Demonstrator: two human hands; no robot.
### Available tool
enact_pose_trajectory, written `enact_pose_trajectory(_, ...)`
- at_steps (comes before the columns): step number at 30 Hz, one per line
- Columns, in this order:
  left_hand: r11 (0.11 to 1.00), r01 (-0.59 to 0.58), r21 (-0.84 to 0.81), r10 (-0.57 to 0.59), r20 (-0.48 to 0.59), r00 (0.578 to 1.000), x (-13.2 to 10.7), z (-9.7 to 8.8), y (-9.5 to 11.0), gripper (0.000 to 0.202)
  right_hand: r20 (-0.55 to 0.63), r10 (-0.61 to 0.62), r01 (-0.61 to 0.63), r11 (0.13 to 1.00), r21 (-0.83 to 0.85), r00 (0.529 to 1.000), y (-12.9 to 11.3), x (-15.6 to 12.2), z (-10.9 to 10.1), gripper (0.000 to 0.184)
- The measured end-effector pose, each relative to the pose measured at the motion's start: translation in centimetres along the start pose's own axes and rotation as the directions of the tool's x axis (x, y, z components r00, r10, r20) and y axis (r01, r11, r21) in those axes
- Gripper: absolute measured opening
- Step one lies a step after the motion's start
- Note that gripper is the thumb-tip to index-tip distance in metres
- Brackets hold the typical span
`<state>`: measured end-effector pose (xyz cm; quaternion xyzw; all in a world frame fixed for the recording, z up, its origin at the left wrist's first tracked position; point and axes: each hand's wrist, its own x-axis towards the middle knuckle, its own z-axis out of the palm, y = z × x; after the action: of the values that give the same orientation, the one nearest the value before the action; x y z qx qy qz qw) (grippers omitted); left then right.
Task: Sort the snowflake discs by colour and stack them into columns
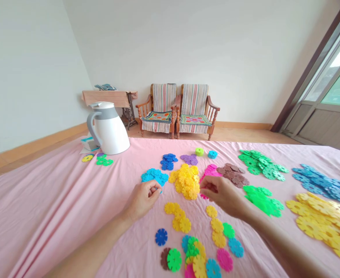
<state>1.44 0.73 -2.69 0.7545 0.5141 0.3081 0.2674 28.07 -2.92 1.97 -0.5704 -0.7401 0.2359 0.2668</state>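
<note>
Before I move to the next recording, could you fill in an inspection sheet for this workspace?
Surface: pink cloth, wrinkled, with folds at the left.
Working things: flower-edged discs sorted by colour, including a yellow pile, a light-blue pile and a pink pile; loose discs of mixed colours on the near side.
Clutter: white-and-grey jug at the far left, beside a small box.
Hands: left hand by the light-blue pile, right hand by the pink pile; both have curled fingers, and any grip is unclear.
Cables: nothing seen.
Surroundings: two armchairs, a draped stand, a pale wall.
</note>
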Motion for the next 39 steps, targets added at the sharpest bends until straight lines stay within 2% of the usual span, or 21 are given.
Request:
enact_pose_trajectory(1, 1.000, -0.003, 0.002, 0.003, -0.001, 1.000, 0.0, 0.0, -0.1, 0.018, -0.097, -0.007, 0.001, 0.998, -0.066, 0.995, 0.9, 0.4, -0.4, 0.010)
enact_pose_trajectory(2, 1.000, -0.005, 0.003, 0.005, -0.002, 1.000, 0.0, 0.0, -0.2, 0.018, -0.134, 0.003, -0.015, 0.996, -0.089, 0.991, 1.9, 0.9, -0.7, 0.011)
enact_pose_trajectory(5, 1.000, -0.007, 0.010, 0.007, -0.002, 1.000, 0.0, 0.1, -0.3, 0.018, -0.202, 0.039, -0.064, 0.991, -0.120, 0.979, 4.1, 1.8, -1.4, 0.015)
enact_pose_trajectory(8, 1.000, -0.002, 0.016, 0.002, 0.001, 1.000, 0.0, 0.0, -0.3, 0.018, -0.240, 0.038, -0.078, 0.984, -0.159, 0.970, 4.2, 1.6, -2.1, 0.016)
enact_pose_trajectory(10, 1.000, 0.003, 0.016, -0.003, 0.002, 1.000, 0.0, 0.0, -0.3, 0.018, -0.154, 0.015, -0.043, 0.983, -0.181, 0.988, 3.1, 0.8, -2.6, 0.013)
enact_pose_trajectory(11, 1.000, 0.006, 0.014, -0.006, 0.003, 1.000, 0.0, 0.0, -0.2, 0.018, -0.066, 0.002, -0.014, 0.983, -0.183, 0.998, 2.4, 0.2, -2.7, 0.011)
enact_pose_trajectory(12, 1.000, 0.008, 0.013, -0.008, 0.004, 1.000, 0.0, 0.0, -0.2, 0.018, 0.090, -0.004, 0.021, 0.982, -0.185, 0.996, 1.6, -0.4, -2.9, 0.007)
enact_pose_trajectory(13, 1.000, 0.009, 0.012, -0.009, 0.005, 1.000, -0.1, 0.0, -0.1, 0.018, 0.214, -0.002, 0.041, 0.983, -0.177, 0.977, 0.9, -1.1, -2.9, 0.009)
enact_pose_trajectory(15, 1.000, 0.012, 0.010, -0.012, 0.007, 1.000, -0.1, 0.0, 0.0, 0.018, 0.371, 0.020, 0.062, 0.976, -0.208, 0.928, -0.2, -2.1, -2.9, 0.026)
enact_pose_trajectory(17, 1.000, 0.018, 0.006, -0.018, 0.009, 1.000, -0.1, -0.1, 0.2, 0.019, 0.445, 0.039, 0.080, 0.966, -0.244, 0.895, -0.7, -2.6, -2.7, 0.036)
enact_pose_trajectory(19, 1.000, 0.028, -0.002, -0.028, 0.013, 1.000, -0.1, -0.1, 0.3, 0.020, 0.472, 0.043, 0.090, 0.963, -0.255, 0.880, -0.7, -2.6, -2.4, 0.037)
enact_pose_trajectory(23, 0.999, 0.037, -0.011, -0.037, 0.020, 0.999, -0.1, -0.2, 0.3, 0.020, 0.467, 0.049, 0.069, 0.970, -0.233, 0.883, 0.0, -2.3, -2.1, 0.027)
enact_pose_trajectory(27, 0.999, 0.035, -0.007, -0.034, 0.026, 0.999, 0.0, -0.2, 0.2, 0.020, 0.461, 0.058, 0.038, 0.980, -0.197, 0.886, 0.6, -2.1, -1.9, 0.029)
enact_pose_trajectory(29, 0.999, 0.036, -0.009, -0.036, 0.025, 0.999, 0.0, -0.2, 0.3, 0.020, 0.454, 0.038, 0.046, 0.984, -0.173, 0.890, 0.7, -2.0, -1.9, 0.026)
enact_pose_trajectory(34, 0.999, 0.050, -0.019, -0.050, 0.032, 0.998, -0.1, -0.2, 0.5, 0.020, 0.475, -0.042, 0.097, 0.991, -0.091, 0.879, 0.3, -1.3, -2.3, 0.008)
enact_pose_trajectory(36, 0.998, 0.051, -0.025, -0.050, 0.030, 0.998, -0.1, -0.2, 0.5, 0.020, 0.388, -0.063, 0.098, 0.993, -0.070, 0.920, 0.1, -0.9, -2.0, 0.006)
enact_pose_trajectory(39, 0.998, 0.047, -0.035, -0.046, 0.024, 0.999, -0.1, -0.2, 0.6, 0.020, 0.155, -0.031, 0.032, 0.999, -0.001, 0.987, 0.1, -0.1, -0.7, 0.007)
